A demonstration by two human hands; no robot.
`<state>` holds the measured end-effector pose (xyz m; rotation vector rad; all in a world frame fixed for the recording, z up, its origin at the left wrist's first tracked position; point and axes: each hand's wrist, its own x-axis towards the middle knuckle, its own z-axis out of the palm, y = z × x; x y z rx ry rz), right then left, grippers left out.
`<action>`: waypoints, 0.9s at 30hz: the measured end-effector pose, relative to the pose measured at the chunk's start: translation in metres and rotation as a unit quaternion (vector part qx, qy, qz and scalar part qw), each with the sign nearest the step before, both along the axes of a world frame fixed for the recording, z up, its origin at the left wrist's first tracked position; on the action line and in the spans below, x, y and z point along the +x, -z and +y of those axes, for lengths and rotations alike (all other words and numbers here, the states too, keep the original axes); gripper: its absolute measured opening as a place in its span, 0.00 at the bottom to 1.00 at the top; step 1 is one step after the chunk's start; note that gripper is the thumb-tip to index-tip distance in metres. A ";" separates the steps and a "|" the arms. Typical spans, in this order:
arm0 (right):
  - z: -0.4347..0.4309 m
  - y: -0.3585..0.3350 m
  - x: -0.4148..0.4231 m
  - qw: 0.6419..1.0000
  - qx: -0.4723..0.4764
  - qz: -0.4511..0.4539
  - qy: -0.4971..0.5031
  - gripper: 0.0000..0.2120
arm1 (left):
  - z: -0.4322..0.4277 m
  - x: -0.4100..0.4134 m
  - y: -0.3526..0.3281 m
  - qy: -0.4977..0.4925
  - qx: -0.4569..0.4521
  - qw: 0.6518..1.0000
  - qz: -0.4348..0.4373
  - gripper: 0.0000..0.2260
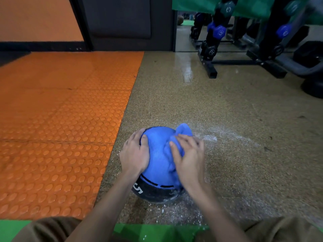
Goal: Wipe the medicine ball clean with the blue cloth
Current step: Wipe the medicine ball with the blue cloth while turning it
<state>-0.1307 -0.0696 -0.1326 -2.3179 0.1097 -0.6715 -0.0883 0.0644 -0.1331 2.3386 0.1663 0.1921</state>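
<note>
A blue and black medicine ball (157,154) with a white "5" on its black band rests on the speckled floor at lower centre. My left hand (134,154) lies flat against the ball's left side, holding it. My right hand (189,158) presses the crumpled blue cloth (181,135) onto the ball's right side; a fold of the cloth sticks up past my fingers. The ball's right flank is hidden under cloth and hand.
White powdery residue (209,138) is scattered on the floor to the right of and in front of the ball. An orange studded mat (61,128) lies to the left. A dumbbell rack (215,48) stands at the back right. A green mat edge (157,231) is nearest me.
</note>
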 end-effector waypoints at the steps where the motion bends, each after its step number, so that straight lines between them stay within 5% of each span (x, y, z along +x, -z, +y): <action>1: 0.009 0.005 -0.015 0.998 -0.031 -0.048 -0.018 0.19 | 0.002 0.001 0.001 0.007 -0.010 1.000 -0.001 0.18; 5: 0.010 0.006 -0.010 0.985 -0.085 -0.122 -0.085 0.16 | 0.010 -0.004 0.003 0.036 -0.031 0.999 -0.025 0.17; 10: 0.021 -0.036 0.054 0.979 -0.148 0.111 -0.090 0.15 | 0.011 -0.008 0.004 0.016 -0.031 0.999 -0.021 0.18; 12: 0.029 -0.037 0.056 0.979 -0.156 0.101 -0.087 0.15 | 0.014 -0.004 0.005 0.002 -0.052 0.999 -0.015 0.17; 16: 0.026 0.008 0.004 0.987 -0.058 -0.135 -0.069 0.15 | 0.031 0.002 0.011 0.001 -0.148 0.989 -0.021 0.15; 18: 0.013 0.041 -0.024 0.980 -0.011 -0.184 -0.069 0.15 | 0.041 0.001 0.013 0.023 -0.180 0.983 -0.010 0.15; 23: -0.001 0.079 -0.064 0.984 0.133 -0.113 0.016 0.25 | 0.062 0.002 0.009 0.018 -0.054 0.998 0.032 0.17; 27: -0.022 0.081 -0.065 0.959 0.260 -0.043 0.100 0.30 | 0.049 0.003 -0.016 0.023 0.047 0.996 -0.069 0.17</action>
